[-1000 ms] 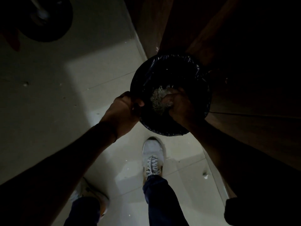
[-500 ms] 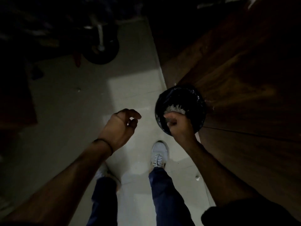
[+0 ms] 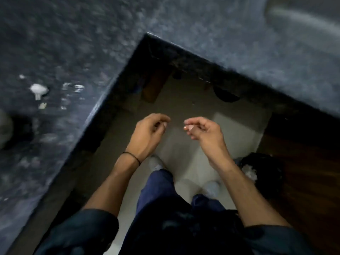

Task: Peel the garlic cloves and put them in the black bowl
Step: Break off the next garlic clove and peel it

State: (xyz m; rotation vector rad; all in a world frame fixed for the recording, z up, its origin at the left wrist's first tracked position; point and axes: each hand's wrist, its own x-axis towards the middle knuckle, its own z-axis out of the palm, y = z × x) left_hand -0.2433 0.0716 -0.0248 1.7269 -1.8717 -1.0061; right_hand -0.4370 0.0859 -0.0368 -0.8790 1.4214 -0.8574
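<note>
I look down over the inner corner of a dark speckled counter [image 3: 64,43], blurred by motion. My left hand [image 3: 147,133] and right hand [image 3: 206,133] hang side by side at the centre, above the pale tiled floor [image 3: 184,107], near each other but not touching. The fingers of both are loosely curled, thumbs close to fingertips, and I see nothing held in either. A thin black band [image 3: 132,157] circles my left wrist. A white garlic piece [image 3: 38,90] lies on the counter at 9 o'clock, with pale peel scraps [image 3: 78,87] just beside it. At 4 o'clock a bin with a black liner [image 3: 266,173] stands on the floor, with white peelings [image 3: 249,173] inside. I cannot make out the black bowl.
</note>
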